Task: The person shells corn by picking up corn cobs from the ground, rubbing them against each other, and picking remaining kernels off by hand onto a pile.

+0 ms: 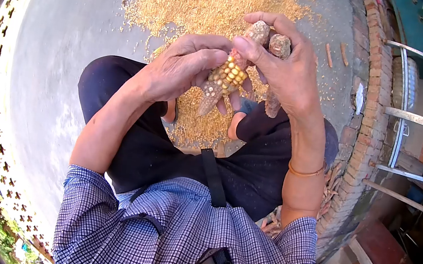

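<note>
A partly shelled corn cob (229, 75) is held between my hands above the lap, tilted, with yellow kernels around its middle and bare cob at both ends. My left hand (185, 68) grips it from the left, the thumb close to the kernels. The fingers of my right hand (290, 70) are wrapped round its upper end, the thumb pressed near the top of the kernels. A second cob, a bare corn cob (280, 45), is also in my right hand; its middle is hidden by the palm, and a bare tip shows below.
Loose corn kernels (201, 1) are heaped on the concrete floor (55, 70) ahead, with more between my feet. Several bare cobs (344, 54) lie to the right, others by my right hip. A low brick edge (376, 99) and metal railing (416, 119) stand at right.
</note>
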A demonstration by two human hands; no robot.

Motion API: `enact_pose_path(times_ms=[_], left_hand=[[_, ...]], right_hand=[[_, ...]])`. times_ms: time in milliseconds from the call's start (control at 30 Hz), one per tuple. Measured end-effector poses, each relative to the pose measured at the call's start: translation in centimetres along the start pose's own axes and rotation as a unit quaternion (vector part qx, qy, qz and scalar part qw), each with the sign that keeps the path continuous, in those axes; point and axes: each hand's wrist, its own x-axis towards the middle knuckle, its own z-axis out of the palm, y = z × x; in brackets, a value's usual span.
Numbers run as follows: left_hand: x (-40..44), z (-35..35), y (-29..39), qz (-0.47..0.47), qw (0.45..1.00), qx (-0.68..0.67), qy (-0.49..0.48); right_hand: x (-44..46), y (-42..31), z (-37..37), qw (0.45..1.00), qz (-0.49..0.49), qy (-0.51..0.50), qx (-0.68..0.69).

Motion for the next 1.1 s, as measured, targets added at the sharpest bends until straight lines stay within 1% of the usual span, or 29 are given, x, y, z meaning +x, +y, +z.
enact_pose_path(times_ms=[133, 233, 367, 433, 467, 533, 633, 733, 767, 867, 900, 967, 1000, 1067, 1100], left_hand=[[0.0, -0.3, -0.3, 0.001, 1.0, 0.029, 0.001], [0.1, -1.0, -1.1, 0.012, 0.992, 0.123, 0.0], [0.0, -0.5, -1.3, 0.049, 0.991, 0.124, 0.011], [0.0, -0.3, -1.6, 0.063, 0.99, 0.123, 0.012], [0.0, -0.3, -1.7, 0.053, 0.989, 0.135, 0.016], [0.2, -0.3, -1.8, 0.032, 0.986, 0.161, 0.024], [0.1, 0.5, -0.8, 0.019, 1.0, 0.016, -0.005], [0.4, 0.5, -0.6, -0.002, 0.99, -0.143, 0.008], [0.3, 0.8, -0.4, -0.009, 0.987, -0.16, 0.024], [0.2, 0.8, -0.7, 0.023, 0.993, -0.116, 0.029], [0.1, 1.3, -0.6, 0.032, 0.996, -0.071, 0.049], [0.1, 1.2, -0.6, 0.038, 0.995, -0.084, 0.031], [0.2, 1.0, -0.5, 0.041, 0.995, -0.089, 0.022], [0.4, 0.9, -0.4, 0.053, 0.988, -0.139, 0.049], [0.4, 0.8, -0.3, 0.058, 0.983, -0.164, 0.061]], right_hand=[[0.1, -0.5, 0.1, 1.0, 0.015, -0.011, 0.006], [0.0, -0.4, 0.2, 1.0, 0.008, -0.01, -0.015], [0.0, -0.4, 0.2, 0.999, 0.019, -0.011, -0.024], [0.0, 0.2, 0.3, 0.998, -0.008, 0.0, -0.054], [0.0, 0.4, 0.4, 0.997, -0.023, 0.005, -0.07], [0.0, 0.6, 0.6, 1.0, -0.004, 0.001, -0.012], [0.0, -0.1, 0.4, 0.998, 0.049, 0.006, 0.038], [-0.1, -0.6, 0.0, 0.991, 0.093, 0.01, 0.101], [0.1, -0.6, -0.1, 0.987, 0.102, 0.01, 0.127], [0.3, 1.2, 0.1, 0.989, 0.078, 0.05, 0.119], [0.3, 1.0, 0.1, 0.99, 0.074, 0.058, 0.102], [0.2, 0.2, 0.2, 0.993, 0.063, 0.074, 0.065], [0.1, 0.1, 0.1, 0.99, 0.083, 0.07, 0.091], [0.0, 0.0, 0.2, 0.981, 0.117, 0.058, 0.144], [-0.1, 0.0, 0.4, 0.981, 0.093, 0.062, 0.159]])
